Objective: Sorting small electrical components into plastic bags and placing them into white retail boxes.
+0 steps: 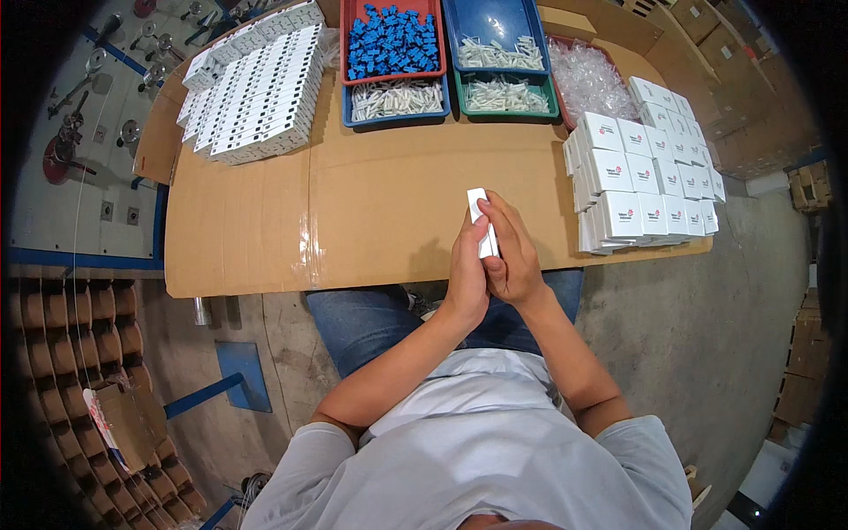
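A small white box (482, 238) stands on its narrow side between my two hands, above the front edge of the cardboard-covered table (371, 203). My left hand (466, 269) presses against its left side, with the thumb across the box. On the other side, my right hand (518, 252) closes around it, fingers pointing away from me. Parts of the box are covered by my fingers. It resembles the white boxes (624, 212) stacked at the right end of the table.
Rows of white boxes with dark marks (256, 97) fill the far left. At the back are a red tray (397, 78) of blue plastic pieces, blue (477, 13) and green trays (508, 115) of white pieces, and clear plastic bags (594, 79). Cardboard walls (609, 18) border the far side.
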### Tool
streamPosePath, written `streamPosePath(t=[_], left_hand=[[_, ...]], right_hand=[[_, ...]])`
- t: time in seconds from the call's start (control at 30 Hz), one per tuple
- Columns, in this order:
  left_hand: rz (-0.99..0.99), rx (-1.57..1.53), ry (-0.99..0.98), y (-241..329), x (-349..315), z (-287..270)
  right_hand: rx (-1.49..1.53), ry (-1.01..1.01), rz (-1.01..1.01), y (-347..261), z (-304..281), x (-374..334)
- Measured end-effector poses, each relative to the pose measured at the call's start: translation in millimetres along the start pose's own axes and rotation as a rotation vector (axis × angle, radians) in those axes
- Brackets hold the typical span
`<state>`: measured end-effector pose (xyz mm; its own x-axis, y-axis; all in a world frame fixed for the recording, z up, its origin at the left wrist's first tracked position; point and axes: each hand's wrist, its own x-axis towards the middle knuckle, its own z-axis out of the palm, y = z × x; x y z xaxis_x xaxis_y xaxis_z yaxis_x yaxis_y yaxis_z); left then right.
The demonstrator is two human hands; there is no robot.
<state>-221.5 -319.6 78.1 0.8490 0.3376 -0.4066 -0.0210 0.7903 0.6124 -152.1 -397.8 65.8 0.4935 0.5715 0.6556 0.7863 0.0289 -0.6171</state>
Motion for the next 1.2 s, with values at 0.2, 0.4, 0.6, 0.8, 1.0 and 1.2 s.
streamPosePath(t=[0.2, 0.4, 0.6, 0.8, 1.0, 1.2], left_hand=[[-0.027, -0.062, 0.004, 2, -3, -5], [0.036, -0.004, -0.041, 5, 3, -15], [0.745, 0.878, -0.185, 16, 7, -29], [0.823, 0.712, -0.153, 28, 0, -13], [-0.177, 0.174, -0.059, 33, -5, -9], [-0.232, 0.097, -0.079, 23, -7, -8]], right_hand=[[0.032, -0.006, -0.005, 0, 1, 2], [0.418, -0.101, 0.195, -3, -2, 4], [0.639, -0.042, 0.559, -14, -5, 10], [0.634, -0.083, 0.670, -22, -9, 14], [0.150, -0.090, 0.277, -10, -15, 10], [0.092, -0.073, 0.178, -6, -12, 3]])
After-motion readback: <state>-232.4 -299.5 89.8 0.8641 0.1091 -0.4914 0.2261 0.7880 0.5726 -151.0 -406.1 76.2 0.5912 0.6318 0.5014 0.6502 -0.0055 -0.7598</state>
